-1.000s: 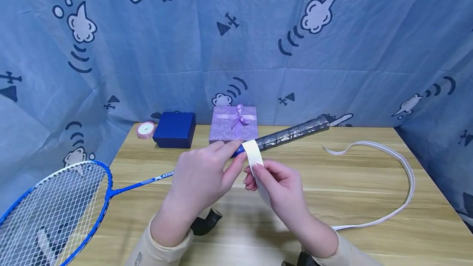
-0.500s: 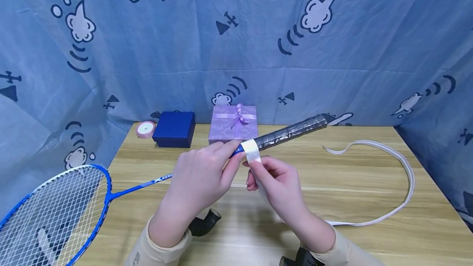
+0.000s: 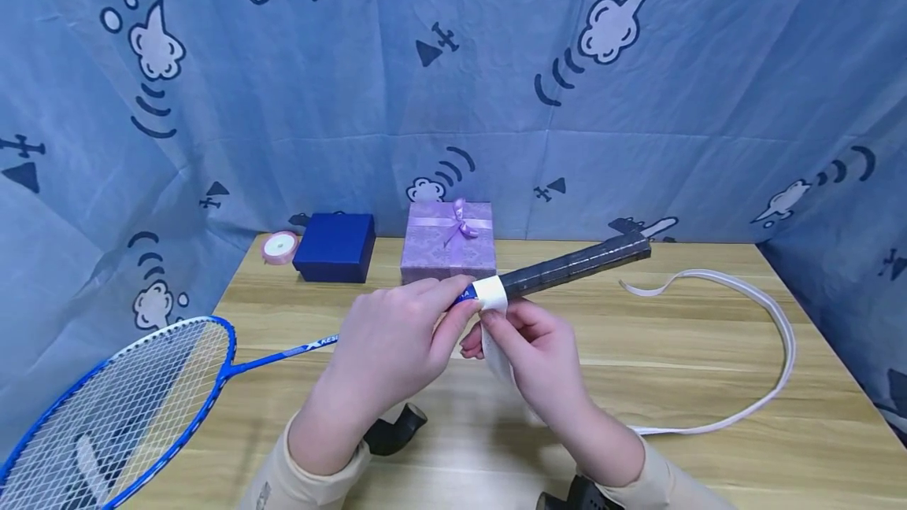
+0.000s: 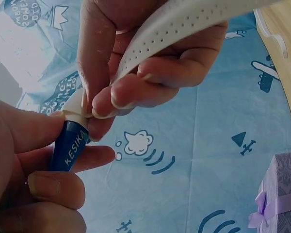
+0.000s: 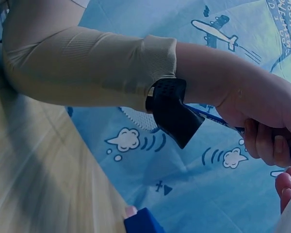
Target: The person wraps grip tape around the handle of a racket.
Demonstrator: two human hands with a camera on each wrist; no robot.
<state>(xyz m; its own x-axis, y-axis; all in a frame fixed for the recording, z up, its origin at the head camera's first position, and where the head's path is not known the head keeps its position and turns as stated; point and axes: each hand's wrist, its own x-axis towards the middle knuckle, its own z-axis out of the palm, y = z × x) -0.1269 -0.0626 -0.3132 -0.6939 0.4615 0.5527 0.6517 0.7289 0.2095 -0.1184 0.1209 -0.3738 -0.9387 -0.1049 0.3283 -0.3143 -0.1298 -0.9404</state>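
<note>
My left hand [image 3: 393,345] grips a blue badminton racket [image 3: 283,354] by the blue cone just below the handle. The dark, shiny handle [image 3: 574,266] points up to the right. White grip tape [image 3: 490,293] lies round the handle's lower end, beside my left thumb. My right hand [image 3: 534,352] pinches this tape close under the handle. In the left wrist view the perforated tape [image 4: 174,31] runs through the right fingers, and the cone [image 4: 70,145] reads KESIKA. The right wrist view shows my left fingers [image 5: 266,143] curled round the racket; the right hand is mostly out of frame there.
The tape's long tail [image 3: 786,337] curves over the wooden table [image 3: 673,368] at right. At the back stand a purple gift box [image 3: 449,238], a dark blue box [image 3: 335,246] and a pink ribbon roll [image 3: 279,248]. The strung racket head [image 3: 127,408] reaches out at left.
The racket has turned slightly and shifted right, its handle end now a little lower. The tape lies closer round the handle, and less of it shows between handle and right fingers.
</note>
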